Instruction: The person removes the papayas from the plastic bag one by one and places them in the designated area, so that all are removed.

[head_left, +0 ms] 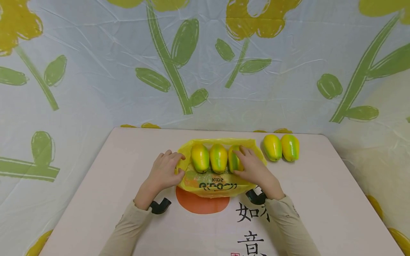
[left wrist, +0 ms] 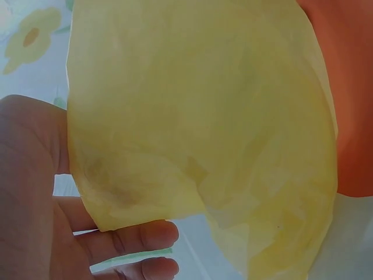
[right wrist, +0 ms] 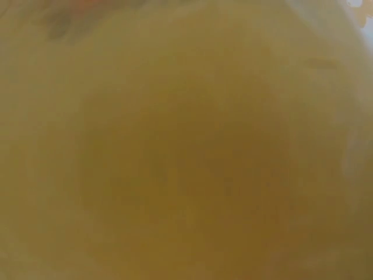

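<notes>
A yellow plastic bag (head_left: 221, 192) with dark printing lies spread with its mouth toward the back, in front of me. Three yellow-green papayas sit side by side in it: a left one (head_left: 200, 158), a middle one (head_left: 219, 158) and a right one (head_left: 235, 160). With thumb and fingers bent over the bag's left edge, my left hand (head_left: 164, 171) holds it; in the left wrist view the thumb and one finger pass behind the yellow film (left wrist: 204, 116). My right hand (head_left: 254, 170) grips the right papaya. Blurred yellow film (right wrist: 186, 146) fills the right wrist view, hiding that hand.
Two more papayas, one (head_left: 272, 147) beside another (head_left: 290, 147), stand right of the bag near the table's back edge. The pale table mat (head_left: 144, 145) bears an orange disc (head_left: 203, 205) and black characters (head_left: 250, 241). A flower-patterned cloth (head_left: 112, 71) hangs behind.
</notes>
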A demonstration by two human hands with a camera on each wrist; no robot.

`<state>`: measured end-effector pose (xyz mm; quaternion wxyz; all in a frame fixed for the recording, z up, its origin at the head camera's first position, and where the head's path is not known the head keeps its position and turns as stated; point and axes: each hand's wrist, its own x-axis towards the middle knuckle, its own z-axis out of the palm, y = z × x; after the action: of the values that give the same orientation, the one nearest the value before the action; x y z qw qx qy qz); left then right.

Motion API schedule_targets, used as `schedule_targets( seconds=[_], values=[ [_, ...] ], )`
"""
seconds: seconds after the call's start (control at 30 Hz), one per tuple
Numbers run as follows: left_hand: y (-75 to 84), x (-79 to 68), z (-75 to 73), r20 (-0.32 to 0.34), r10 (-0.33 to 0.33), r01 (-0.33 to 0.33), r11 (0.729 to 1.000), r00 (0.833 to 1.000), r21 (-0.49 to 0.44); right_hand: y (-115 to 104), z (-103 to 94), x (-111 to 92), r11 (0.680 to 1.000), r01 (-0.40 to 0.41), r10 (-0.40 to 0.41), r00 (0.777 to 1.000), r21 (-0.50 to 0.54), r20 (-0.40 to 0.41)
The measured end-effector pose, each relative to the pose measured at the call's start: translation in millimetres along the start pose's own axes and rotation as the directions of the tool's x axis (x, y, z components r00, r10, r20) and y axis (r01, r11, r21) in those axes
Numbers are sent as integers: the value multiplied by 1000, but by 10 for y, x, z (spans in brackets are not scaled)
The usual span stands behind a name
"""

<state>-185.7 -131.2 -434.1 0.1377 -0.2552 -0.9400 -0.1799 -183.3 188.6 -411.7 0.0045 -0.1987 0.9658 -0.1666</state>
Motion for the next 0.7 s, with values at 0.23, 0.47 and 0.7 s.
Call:
schedule_targets(
  seconds=[0.23,0.47,0.7],
  values=[
    [2,-6,-1,0,-2,2,1000,1000,3,-7,-5,-18,999,-5,4,1000,50,16],
    [3,-9,0,8,-7,7,1000,1000,7,-7,-9,-24,996,-4,1,999,86,33],
    [-8,-14,7,-4,-1,1,1000,1000,8,-24,-18,-37,997,-9,4,998,73,71]
  ],
)
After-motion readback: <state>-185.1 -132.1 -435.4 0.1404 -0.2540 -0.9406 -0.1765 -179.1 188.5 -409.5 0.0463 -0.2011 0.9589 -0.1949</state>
